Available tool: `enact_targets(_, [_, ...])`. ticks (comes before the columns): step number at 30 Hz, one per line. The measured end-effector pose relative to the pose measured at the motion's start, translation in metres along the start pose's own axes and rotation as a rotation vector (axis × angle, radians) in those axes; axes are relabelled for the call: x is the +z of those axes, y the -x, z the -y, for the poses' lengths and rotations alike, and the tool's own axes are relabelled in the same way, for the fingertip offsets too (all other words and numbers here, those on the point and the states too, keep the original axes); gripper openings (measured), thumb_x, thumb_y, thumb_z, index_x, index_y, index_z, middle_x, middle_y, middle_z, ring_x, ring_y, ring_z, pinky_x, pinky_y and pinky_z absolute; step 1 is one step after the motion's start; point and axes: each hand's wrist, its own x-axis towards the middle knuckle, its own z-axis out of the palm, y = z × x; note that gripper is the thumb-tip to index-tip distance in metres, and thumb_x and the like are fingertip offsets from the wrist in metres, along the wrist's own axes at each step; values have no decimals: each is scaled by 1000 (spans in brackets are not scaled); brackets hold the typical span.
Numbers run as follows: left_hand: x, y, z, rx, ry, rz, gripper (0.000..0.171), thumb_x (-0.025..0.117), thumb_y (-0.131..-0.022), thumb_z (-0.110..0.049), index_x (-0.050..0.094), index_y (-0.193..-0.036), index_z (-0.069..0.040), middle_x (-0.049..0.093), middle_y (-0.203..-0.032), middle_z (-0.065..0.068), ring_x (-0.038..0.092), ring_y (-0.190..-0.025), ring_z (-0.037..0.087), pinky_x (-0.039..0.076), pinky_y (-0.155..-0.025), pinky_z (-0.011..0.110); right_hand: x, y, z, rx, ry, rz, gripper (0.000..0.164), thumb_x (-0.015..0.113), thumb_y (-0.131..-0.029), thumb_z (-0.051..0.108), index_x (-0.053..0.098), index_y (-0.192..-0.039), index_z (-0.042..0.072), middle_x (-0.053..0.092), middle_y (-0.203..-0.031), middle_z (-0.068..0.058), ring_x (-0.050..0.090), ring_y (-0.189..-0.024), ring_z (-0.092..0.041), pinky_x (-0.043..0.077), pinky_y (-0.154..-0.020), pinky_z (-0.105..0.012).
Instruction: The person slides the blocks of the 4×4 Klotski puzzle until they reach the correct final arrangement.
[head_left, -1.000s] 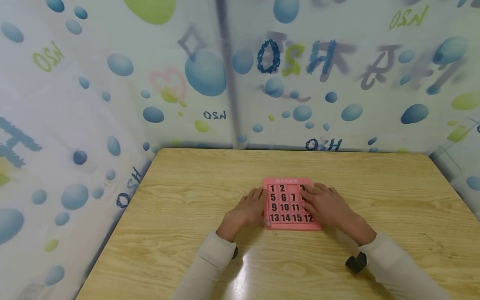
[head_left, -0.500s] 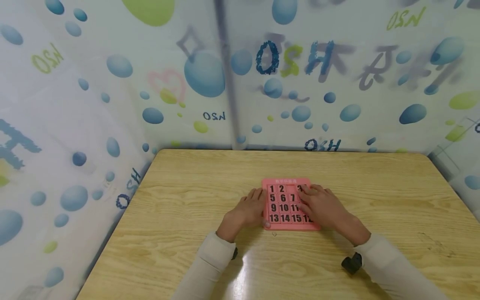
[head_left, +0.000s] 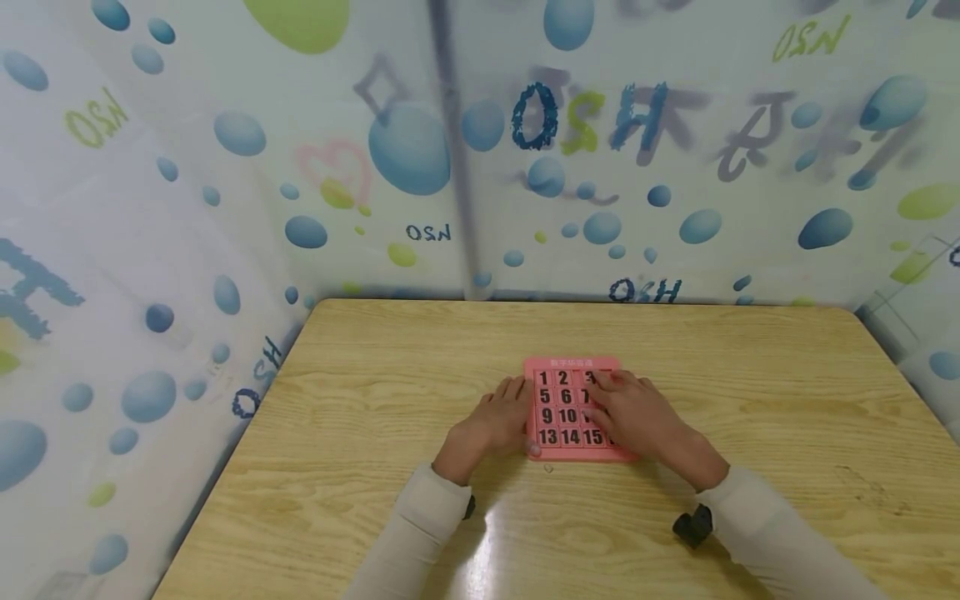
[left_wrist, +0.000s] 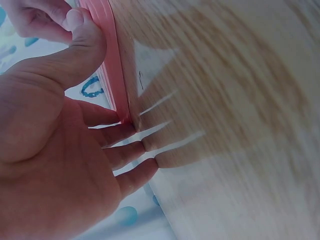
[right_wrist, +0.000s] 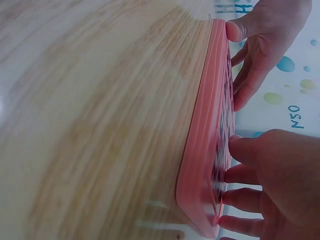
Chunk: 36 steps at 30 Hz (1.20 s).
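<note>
A pink number slide puzzle lies flat on the wooden table, with black numerals on its square tiles. Along its left edge rests my left hand, thumb on the near-left corner of the frame and fingers extended by the side, as the left wrist view shows. My right hand lies over the right part of the puzzle. Its fingertips touch the tiles, one right at the 3 tile, which sits beside the 2 tile. The fingers hide most of the right column. In the right wrist view its fingers reach onto the tile face.
The wooden table extends around the puzzle on all sides. Behind and to the left stands a white wall covering printed with blue and green drops. A black wrist device sits by the right sleeve.
The 3 tile has slid left across the gap to the 2 tile, with my right hand moving left along with it. My left hand stays in place.
</note>
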Motion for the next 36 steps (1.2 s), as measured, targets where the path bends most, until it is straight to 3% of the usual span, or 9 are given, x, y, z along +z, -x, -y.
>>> enact_targets(15, [0,1,1,27,25,10,108,76,-84,-41,8,-160,-6,7,-167,13,6,-154,31,19,-121,50,4,-7,7,20,-13,57,49,57,-99,39,60,-137,6,53,-144,-19,51,-128,-40,45,-98,-61])
enact_targets(23, [-5,2,1,70,21,-27,102,79,-83,-39,17,-159,-9,16,-165,12,14,-152,27,26,-119,51,3,-9,5,23,-4,25,48,57,-100,39,62,-135,7,56,-142,-17,53,-127,-39,45,-97,-61])
enact_targets(28, [-6,3,-1,70,3,-66,96,79,-84,-36,25,-158,-9,26,-161,12,24,-149,29,30,-117,49,1,-8,0,20,-20,-63,38,59,-99,32,68,-126,7,68,-126,-13,59,-118,-36,47,-94,-59])
enact_targets(33, [-5,3,-1,69,-18,-112,79,79,-85,-34,42,-149,-9,46,-142,10,44,-129,24,41,-106,43,-1,-2,-7,19,-25,-114,20,62,-98,24,73,-104,9,71,-104,-6,62,-99,-30,51,-87,-52])
enact_targets(36, [-4,4,-2,68,-44,-130,67,80,-84,-35,52,-139,-10,52,-124,7,49,-109,19,46,-95,39,-1,2,-10,20,13,-100,20,63,-97,24,73,-104,8,65,-100,-7,58,-90,-26,51,-81,-48])
